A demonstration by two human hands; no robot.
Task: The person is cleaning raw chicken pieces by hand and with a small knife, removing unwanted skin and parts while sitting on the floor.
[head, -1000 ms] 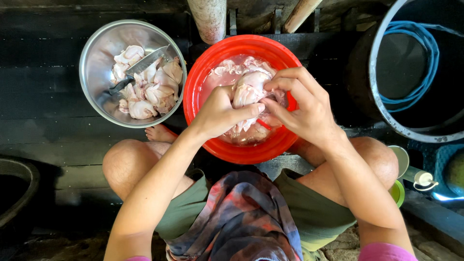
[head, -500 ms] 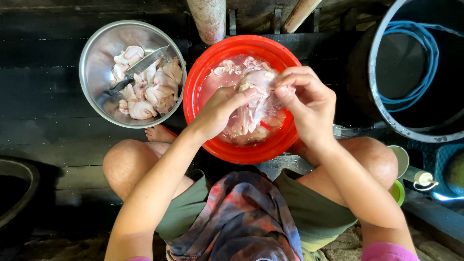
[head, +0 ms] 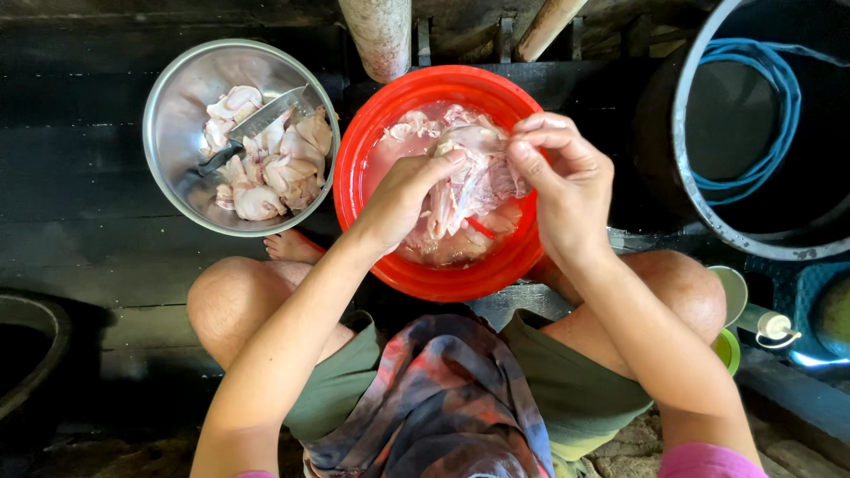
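Over a red plastic basin (head: 372, 150) on a dark plank floor (head: 80, 186), a squatting person works a piece of raw chicken (head: 469, 177): the left hand (head: 403, 199) curls closed around its lower part while the right hand (head: 562, 181) pinches skin at the top. Cut pieces and a knife (head: 252, 128) lie in the steel bowl (head: 177, 97) alongside. Judging by the grip, cleaning is under way; peeling the skin clear calls for a firm, steady pull.

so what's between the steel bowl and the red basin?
Nothing: in the head view only a narrow strip of dark wooden floor separates the steel bowl from the red basin; their rims nearly touch.
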